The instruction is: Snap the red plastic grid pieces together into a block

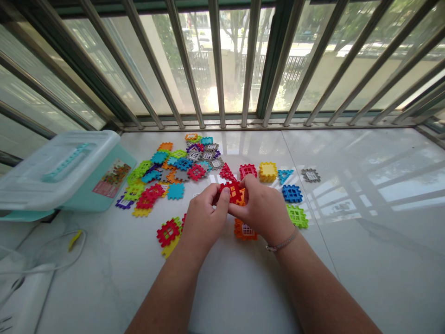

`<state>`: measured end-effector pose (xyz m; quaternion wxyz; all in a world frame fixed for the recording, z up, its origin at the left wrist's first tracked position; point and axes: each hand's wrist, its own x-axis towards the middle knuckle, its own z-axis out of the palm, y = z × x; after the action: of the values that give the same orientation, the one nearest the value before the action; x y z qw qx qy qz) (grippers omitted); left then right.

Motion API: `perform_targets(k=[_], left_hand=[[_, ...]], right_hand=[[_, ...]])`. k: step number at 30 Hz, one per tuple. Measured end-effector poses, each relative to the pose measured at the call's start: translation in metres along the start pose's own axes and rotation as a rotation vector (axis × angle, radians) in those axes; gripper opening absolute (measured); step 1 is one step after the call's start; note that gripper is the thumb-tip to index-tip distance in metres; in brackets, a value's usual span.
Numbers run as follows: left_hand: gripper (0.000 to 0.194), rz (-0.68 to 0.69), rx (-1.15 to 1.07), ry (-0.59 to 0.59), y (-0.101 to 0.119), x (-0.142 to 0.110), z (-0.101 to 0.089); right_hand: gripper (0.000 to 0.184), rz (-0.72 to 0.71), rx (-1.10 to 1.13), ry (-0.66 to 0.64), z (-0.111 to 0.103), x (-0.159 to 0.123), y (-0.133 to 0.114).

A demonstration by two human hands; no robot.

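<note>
My left hand (205, 218) and my right hand (262, 208) meet at the middle of a white marble sill. Both pinch a red square building tile (233, 190) that sits against an orange tile (241, 197) between my fingers. An orange window tile (245, 230) lies on the sill just under my right hand. A red tile joined to yellow and green ones (168, 233) rests left of my left wrist. A bracelet is on my right wrist.
A heap of coloured interlocking tiles (170, 169) spreads at the back left. Single tiles lie to the right: yellow (267, 171), blue (292, 193), green (297, 216), grey (310, 175). A teal storage box with a clear lid (66, 169) stands at the left. Window bars (217, 65) close the far edge.
</note>
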<state>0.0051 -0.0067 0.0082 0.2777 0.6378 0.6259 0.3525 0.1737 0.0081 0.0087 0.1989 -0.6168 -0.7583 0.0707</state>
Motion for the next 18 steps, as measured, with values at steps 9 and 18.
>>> perform_targets(k=[9,18], left_hand=[[0.037,-0.025,0.015,-0.026,-0.0012,0.0005,0.0007],[0.037,-0.039,0.074,-0.051,0.0005,0.0006,-0.0001]], right_hand=[[0.044,0.006,-0.016,-0.019,0.0008,0.0002,-0.0007],[0.04,0.008,-0.01,-0.084,-0.001,0.0014,-0.0011]])
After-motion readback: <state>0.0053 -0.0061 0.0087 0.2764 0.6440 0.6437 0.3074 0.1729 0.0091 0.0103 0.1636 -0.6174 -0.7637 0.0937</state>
